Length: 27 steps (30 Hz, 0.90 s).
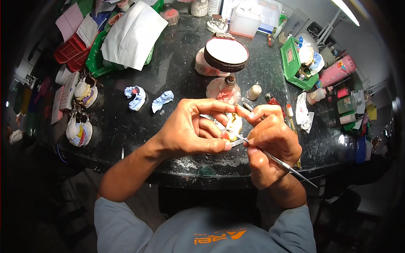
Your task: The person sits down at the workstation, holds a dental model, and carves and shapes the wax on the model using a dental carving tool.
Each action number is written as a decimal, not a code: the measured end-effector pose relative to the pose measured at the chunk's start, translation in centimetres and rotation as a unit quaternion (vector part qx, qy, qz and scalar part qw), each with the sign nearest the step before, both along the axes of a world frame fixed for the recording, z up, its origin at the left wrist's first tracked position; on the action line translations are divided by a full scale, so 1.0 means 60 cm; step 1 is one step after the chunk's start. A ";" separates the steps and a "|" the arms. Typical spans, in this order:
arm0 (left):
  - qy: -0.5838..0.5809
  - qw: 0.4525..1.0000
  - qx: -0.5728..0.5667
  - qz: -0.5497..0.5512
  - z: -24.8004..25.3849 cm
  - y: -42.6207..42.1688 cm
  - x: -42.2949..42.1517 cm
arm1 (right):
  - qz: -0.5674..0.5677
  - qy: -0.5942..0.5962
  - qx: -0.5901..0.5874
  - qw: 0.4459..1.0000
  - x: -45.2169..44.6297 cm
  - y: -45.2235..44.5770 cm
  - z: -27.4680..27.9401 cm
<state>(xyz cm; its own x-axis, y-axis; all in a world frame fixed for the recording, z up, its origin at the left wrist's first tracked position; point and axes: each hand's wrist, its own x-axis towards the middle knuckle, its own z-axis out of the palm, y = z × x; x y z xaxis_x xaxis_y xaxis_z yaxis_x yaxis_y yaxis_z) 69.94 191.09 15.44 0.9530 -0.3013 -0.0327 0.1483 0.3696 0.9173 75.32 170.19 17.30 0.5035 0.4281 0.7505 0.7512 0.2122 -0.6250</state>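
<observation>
My right hand (274, 143) grips a thin metal dental carver (283, 164); its handle slants down to the right and its working end points at my left fingertips. With thumb and fingers closed, my left hand (190, 128) pinches something small that I cannot make out. A short ridged metal piece (238, 143) shows beside the left thumb; which hand bears it is unclear. Between the hands is a yellowish dental cast (234, 123), partly covered by fingers. Left of them on the bench lie a blue-white dental impression (135, 99) and a smaller blue-white piece (162, 101).
Articulated dental models (79, 131) stand at the left. Beyond my hands are a round white-topped dish (227, 50) and a small dark-capped bottle (229, 85). Green bins (291, 63) hold parts and papers at both sides. The black bench (185, 166) has a curved front edge.
</observation>
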 end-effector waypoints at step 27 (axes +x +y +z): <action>-0.019 1.000 0.009 0.001 0.001 -0.003 0.001 | -0.010 -0.007 0.011 1.000 -0.001 0.000 -0.002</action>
<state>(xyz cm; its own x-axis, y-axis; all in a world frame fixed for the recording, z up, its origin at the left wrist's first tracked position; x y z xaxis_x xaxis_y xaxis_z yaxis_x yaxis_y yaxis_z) 70.03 190.92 15.53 0.9540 -0.2997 -0.0021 0.1132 0.3540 0.9284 75.28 170.17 17.18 0.5014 0.4019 0.7662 0.7639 0.2101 -0.6101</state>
